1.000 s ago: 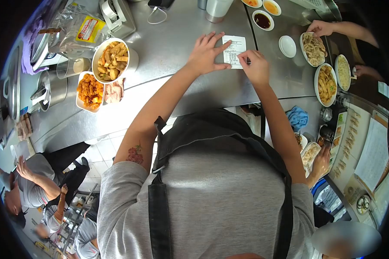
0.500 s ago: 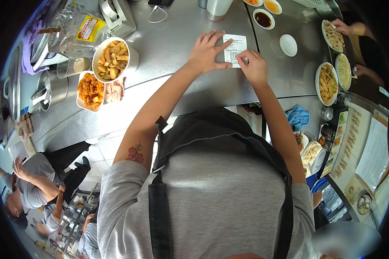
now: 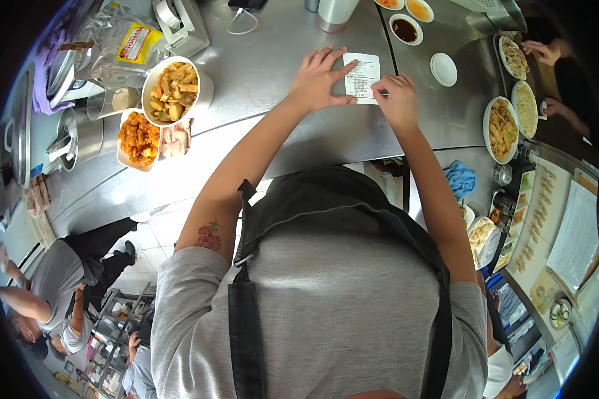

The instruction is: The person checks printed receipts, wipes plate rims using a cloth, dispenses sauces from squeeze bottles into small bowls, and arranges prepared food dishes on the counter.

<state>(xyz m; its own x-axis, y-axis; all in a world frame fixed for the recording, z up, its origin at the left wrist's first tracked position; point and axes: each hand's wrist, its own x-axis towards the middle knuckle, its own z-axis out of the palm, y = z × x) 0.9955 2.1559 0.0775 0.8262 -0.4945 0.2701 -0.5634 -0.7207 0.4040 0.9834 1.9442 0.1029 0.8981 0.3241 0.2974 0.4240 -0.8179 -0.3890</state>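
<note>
A printed paper receipt (image 3: pixel 362 78) lies flat on the steel counter, straight ahead of me. Spread out beside its left edge, my left hand (image 3: pixel 318 83) rests open on the counter, with a fingertip and the thumb reaching onto the paper. At the receipt's lower right edge, my right hand (image 3: pixel 398 100) is closed with its fingers pinched together. A small dark tip shows at the pinch; what it belongs to is hidden by the fingers.
To the left stand a tub of potato-like pieces (image 3: pixel 174 93), a bowl of orange-sauced food (image 3: pixel 139 138) and a tape dispenser (image 3: pixel 183 26). Sauce dishes (image 3: pixel 406 30), white lids (image 3: pixel 444 69) and an oval dish (image 3: pixel 501 130) are on the right. A co-worker's hand (image 3: pixel 542 52) is near the dishes.
My right hand has shifted slightly right and down, towards the receipt's edge. My left hand stays in place. At the right, a co-worker's hand has come off an oval dish.
</note>
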